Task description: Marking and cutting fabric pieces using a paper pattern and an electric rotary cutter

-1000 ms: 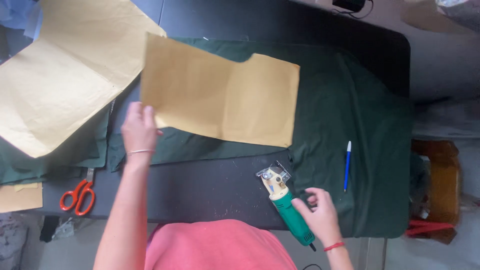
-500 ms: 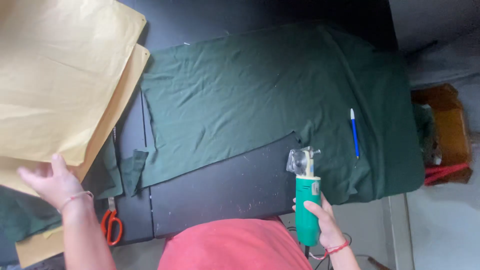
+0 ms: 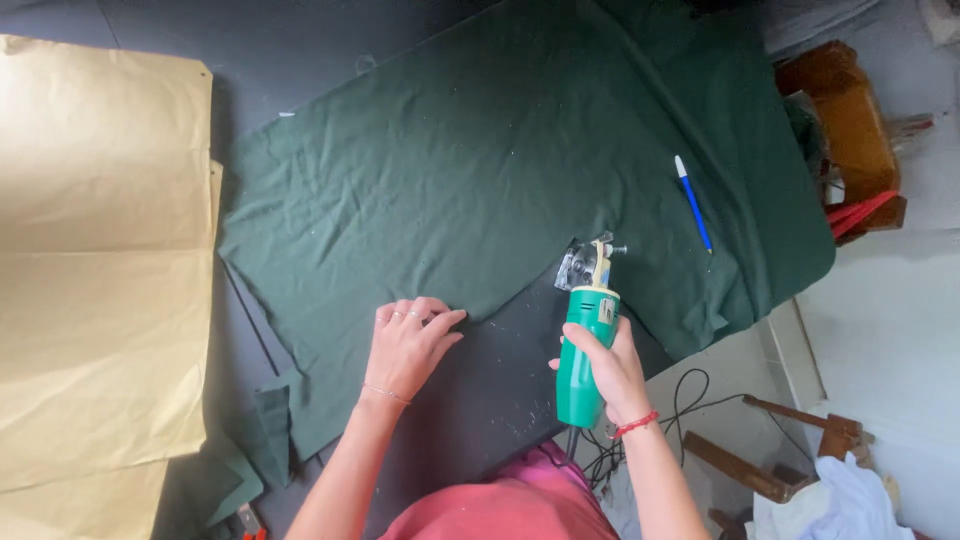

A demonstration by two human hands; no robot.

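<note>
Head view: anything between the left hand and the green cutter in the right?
Nothing lies there. In the head view, only bare dark table separates the left hand, resting on the green fabric's cut edge, from the green cutter in the right hand.

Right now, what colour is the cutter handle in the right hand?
Green, on the electric cutter gripped by the right hand; head view.

A dark table (image 3: 500,400) is covered across its middle and right by a spread green fabric (image 3: 480,170). Large sheets of tan paper (image 3: 95,270) are laid along its left side, and small green offcuts (image 3: 262,440) are left near its near-left corner.
</note>
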